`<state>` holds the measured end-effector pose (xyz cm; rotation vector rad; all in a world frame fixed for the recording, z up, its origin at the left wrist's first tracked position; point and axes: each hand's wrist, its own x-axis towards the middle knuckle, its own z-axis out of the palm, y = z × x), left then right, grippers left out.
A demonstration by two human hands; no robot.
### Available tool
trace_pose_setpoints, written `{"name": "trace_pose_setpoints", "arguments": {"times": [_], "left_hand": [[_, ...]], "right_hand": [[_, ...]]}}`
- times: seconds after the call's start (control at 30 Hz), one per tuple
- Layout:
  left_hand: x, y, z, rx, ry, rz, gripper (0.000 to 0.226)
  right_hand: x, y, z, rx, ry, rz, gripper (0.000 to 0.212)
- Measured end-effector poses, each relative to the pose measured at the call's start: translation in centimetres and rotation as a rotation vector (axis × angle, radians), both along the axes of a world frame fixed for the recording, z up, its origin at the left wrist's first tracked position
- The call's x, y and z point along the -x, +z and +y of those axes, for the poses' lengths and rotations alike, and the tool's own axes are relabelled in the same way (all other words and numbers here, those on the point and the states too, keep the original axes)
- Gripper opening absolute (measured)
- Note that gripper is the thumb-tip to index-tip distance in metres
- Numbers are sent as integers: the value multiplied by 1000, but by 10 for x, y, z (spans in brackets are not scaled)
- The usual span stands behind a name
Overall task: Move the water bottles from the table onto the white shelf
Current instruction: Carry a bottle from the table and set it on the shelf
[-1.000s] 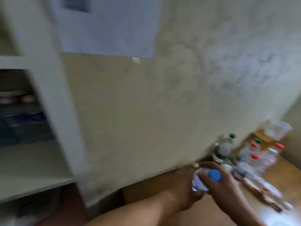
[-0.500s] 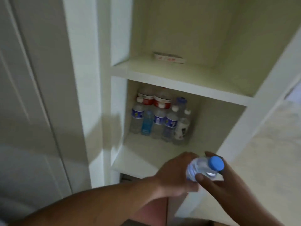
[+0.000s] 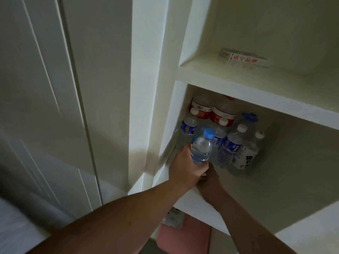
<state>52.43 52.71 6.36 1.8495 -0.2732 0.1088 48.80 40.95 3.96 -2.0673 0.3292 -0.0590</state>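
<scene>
Head view. Near the centre of the frame, the left hand [image 3: 185, 167] gripped the blue-capped bottle [image 3: 201, 149] around its lower body, fingers curled about it. The bottle stood nearly upright with its cap uppermost, at the front left of the lower compartment of the white shelf [image 3: 256, 99]. Whether its base touched the compartment floor could not be told, since the hand covered it.

The right hand [image 3: 209, 180] lay just below and right of the left hand, touching it, at the front edge of the same compartment. Its fingers were hidden, so whether they were spread or closed could not be told.

Just behind the held bottle, towards the compartment's back left corner, the stored bottles [image 3: 231, 145] stood packed together: small ones with white caps and blue labels in front, larger red-labelled ones behind.

A flat box [image 3: 244, 59] with red print lay on the board above, in the upper right. A panelled door [image 3: 45, 88] filled the left of the frame. A pink object [image 3: 183, 235] showed below the shelf, at bottom centre.
</scene>
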Motion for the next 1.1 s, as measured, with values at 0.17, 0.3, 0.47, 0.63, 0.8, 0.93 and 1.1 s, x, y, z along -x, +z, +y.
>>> {"name": "trace_pose_setpoints", "arguments": {"times": [0.17,0.3,0.47,0.63,0.8,0.93,1.1], "left_hand": [[-22,-29,6,24,63,33,46],[-38,-46,10,77,88,0,40],[-32,-75,11,56,102,-56,37],[-42,-102,13,-159,145,-51,18],[-54,-105,4,-125,163,64,27],[-54,-105,3,-104,163,149,35],[-48,-102,3,-122,169,120,25]], "right_hand": [[-29,-16,21,-262,-136,11,29],[-44,-16,31,-124,-110,55,16],[-69,-21,32,-46,-79,37,57],[-99,-42,24,135,-46,-54,52],[-112,-52,23,163,-38,-72,48],[-106,-56,18,199,6,-62,37],[-93,-54,23,185,-19,-78,43]]}}
